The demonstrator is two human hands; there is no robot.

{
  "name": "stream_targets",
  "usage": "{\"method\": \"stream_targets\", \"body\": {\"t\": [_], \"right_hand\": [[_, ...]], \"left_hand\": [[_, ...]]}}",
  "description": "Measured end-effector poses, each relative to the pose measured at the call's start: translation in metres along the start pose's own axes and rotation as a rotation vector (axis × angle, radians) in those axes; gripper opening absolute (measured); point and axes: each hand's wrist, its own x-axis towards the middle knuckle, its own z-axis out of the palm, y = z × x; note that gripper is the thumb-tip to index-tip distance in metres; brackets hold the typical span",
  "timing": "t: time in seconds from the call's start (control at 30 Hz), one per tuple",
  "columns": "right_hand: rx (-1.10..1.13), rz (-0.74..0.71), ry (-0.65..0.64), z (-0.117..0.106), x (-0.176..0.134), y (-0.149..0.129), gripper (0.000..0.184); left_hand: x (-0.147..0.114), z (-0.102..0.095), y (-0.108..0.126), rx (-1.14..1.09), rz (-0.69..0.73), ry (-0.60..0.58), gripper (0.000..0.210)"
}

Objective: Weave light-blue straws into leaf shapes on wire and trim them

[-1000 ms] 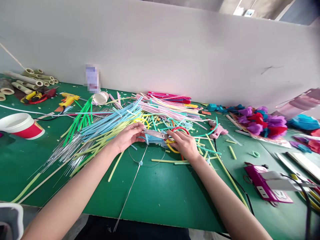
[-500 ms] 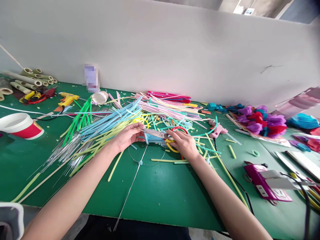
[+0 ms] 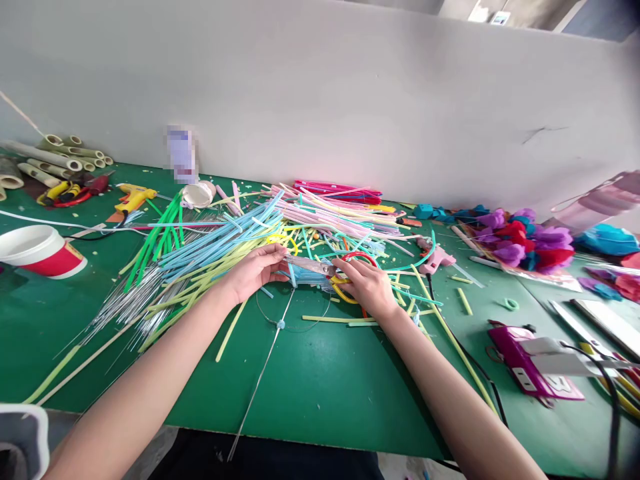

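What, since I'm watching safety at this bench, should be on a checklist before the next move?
1. Scissors held at the handles by the right hand: ok.
2. Left hand clear of the blades: not ok, its fingers are right at the blade ends.
3. Blue strip firmly pinched: cannot tell, fingers hide its top.
4. Paper cup away from both hands: ok.
5. Pink glue gun apart from the right hand: ok.

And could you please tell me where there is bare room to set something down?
Mainly the front of the table, between the long wire and right forearm; a smaller patch lies between the cup and silver wires. Beyond the scissors, sticks crowd it.
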Motion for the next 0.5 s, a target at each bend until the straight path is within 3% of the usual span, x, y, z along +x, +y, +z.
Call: {"method": "stream_targets", "body": {"t": [0.5], "right_hand": [[0.005, -0.013, -0.003, -0.0012, 0.0000, -0.0011, 0.035]], "left_hand": [[-0.0012, 0.0014, 0.0018, 0.049, 0.014, 0.053, 0.011]]}}
